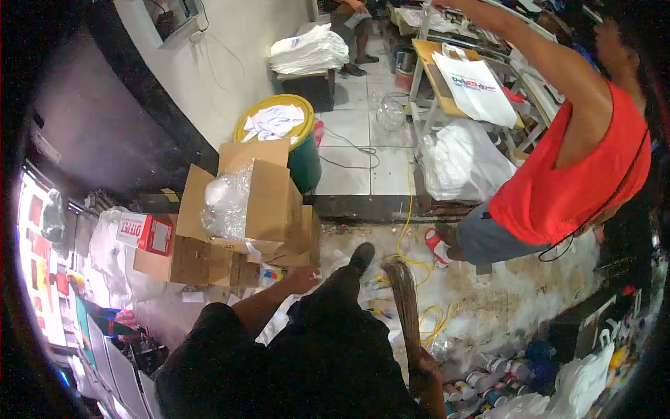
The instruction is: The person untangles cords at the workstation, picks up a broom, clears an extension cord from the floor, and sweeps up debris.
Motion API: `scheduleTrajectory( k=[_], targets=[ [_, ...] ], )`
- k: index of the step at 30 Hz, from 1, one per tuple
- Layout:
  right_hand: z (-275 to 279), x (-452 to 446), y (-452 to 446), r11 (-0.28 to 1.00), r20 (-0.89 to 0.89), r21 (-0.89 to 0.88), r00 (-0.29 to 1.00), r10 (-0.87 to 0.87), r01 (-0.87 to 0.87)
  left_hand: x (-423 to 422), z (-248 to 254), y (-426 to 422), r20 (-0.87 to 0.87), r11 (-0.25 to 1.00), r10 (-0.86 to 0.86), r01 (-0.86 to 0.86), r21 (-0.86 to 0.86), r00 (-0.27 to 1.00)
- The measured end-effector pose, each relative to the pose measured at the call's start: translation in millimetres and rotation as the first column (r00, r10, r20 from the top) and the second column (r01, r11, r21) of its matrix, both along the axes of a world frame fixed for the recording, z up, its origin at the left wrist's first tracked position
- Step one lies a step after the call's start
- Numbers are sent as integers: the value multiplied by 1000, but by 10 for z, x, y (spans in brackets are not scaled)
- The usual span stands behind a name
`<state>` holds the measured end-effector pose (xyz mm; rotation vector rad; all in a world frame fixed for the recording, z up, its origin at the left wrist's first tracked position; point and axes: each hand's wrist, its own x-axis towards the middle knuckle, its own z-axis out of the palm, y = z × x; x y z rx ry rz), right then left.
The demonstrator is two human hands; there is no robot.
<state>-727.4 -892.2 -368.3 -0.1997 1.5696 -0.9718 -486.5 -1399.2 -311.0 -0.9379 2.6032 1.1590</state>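
My right hand (424, 369) is closed around the lower end of a stick broom (403, 300), at the bottom right of centre. The broom's brown bristles fan out at the top, over the floor by a yellow cord (436, 325). Beside my dark-clothed leg, my left hand (304, 281) is near the cardboard boxes; its fingers are too small and blurred to read. White material (279, 322) shows below that forearm, and I cannot tell whether the hand touches it. My dark shoe (362, 257) is on the stained floor.
An open carton (269, 202) with bubble wrap stands before a green drum (304, 164). A raised tiled step (349, 207) crosses ahead. A person in a red top (579, 167) reaches over a printing table at right. Cups and bottles (488, 377) clutter the lower right.
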Motion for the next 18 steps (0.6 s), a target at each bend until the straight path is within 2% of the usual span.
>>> scheduleTrajectory(
  k=[1, 3, 4, 5, 7, 10, 11, 13, 18],
  targets=[
    [33, 9, -24, 1000, 0, 3, 1000, 5, -5, 3, 55, 21, -1, 1000, -6, 6, -1, 1000],
    [108, 19, -70, 1000, -10, 8, 1000, 11, -11, 104, 91, 132, 112, 989, -148, 145, 36, 983],
    [137, 39, -99, 1000, -12, 9, 1000, 17, -17, 240, -179, 110, 97, 972, -233, 233, 14, 968],
    [159, 59, -114, 1000, -17, 14, 1000, 18, -18, 342, -224, 94, 101, 970, -242, 242, 16, 965],
    [168, 123, -132, 999, -15, 24, 1000, 26, -26, 542, -209, 89, 234, 985, -140, 111, 133, 962],
    [187, 240, -179, 999, -9, 25, 1000, 20, -20, 791, 88, 23, 335, 991, -133, 121, 56, 933],
    [186, 287, -183, 1000, -7, 26, 1000, 16, -16, 887, 90, -19, 334, 991, -135, 124, 53, 933],
    [187, 388, -216, 999, -6, 35, 1000, 11, -11, 1071, 93, -116, 454, 993, -113, 120, 14, 884],
    [226, 630, -374, 999, -23, 44, 1000, -1, 2, 1226, 127, -357, 480, 998, -38, 10, 62, 877]
  ],
)
